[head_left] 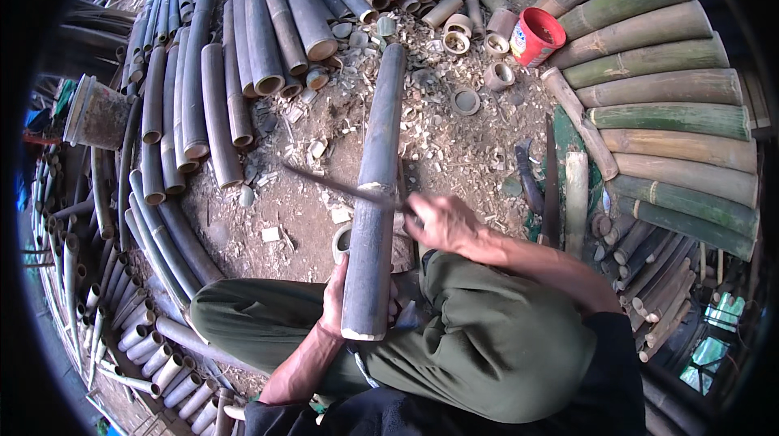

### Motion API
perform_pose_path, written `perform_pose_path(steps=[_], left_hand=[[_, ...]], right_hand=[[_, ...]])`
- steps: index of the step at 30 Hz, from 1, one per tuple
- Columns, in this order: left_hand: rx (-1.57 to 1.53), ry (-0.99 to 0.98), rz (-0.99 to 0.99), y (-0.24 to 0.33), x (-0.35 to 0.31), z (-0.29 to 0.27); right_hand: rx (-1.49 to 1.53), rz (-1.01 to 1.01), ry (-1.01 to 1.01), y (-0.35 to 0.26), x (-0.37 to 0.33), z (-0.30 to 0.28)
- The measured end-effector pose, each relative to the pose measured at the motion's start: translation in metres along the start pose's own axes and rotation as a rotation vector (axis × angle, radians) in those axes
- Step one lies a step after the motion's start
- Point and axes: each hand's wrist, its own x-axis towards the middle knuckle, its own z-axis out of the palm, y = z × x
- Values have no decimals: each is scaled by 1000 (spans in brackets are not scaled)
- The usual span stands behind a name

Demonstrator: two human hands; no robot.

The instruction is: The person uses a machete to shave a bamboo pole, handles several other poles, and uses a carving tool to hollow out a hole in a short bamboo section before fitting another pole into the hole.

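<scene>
Bamboo pole (376,140) amid chips (318,148), 1 red tub (534,56)

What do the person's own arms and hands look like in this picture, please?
The left hand and right hand are bare: no gloves, and no watch shows at either wrist. The left forearm and right forearm are uncovered too, with dark sleeves showing farther up.

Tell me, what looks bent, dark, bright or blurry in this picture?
In the head view, bamboo poles at the upper left look curved near the black rim; in the head view, the lower right is shadowy around bright greenish patches; in the head view, the blade in the right hand looks slightly soft, perhaps from motion.
</scene>
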Motion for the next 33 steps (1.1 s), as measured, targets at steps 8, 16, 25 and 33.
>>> perform_pose_path(steps=[8, 16, 25, 33], left_hand=[[11, -10, 13, 0, 1, -3], [95, 162, 118, -8, -7, 6], [102, 183, 74, -14, -13, -14], [-27, 19, -25, -6, -9, 13]], right_hand=[[-145, -99, 157, 30, 19, 10], [-83, 36, -21, 23, 35, -14], [-124, -303, 129, 13, 3, 20], [-136, -198, 78, 29, 11, 15]])
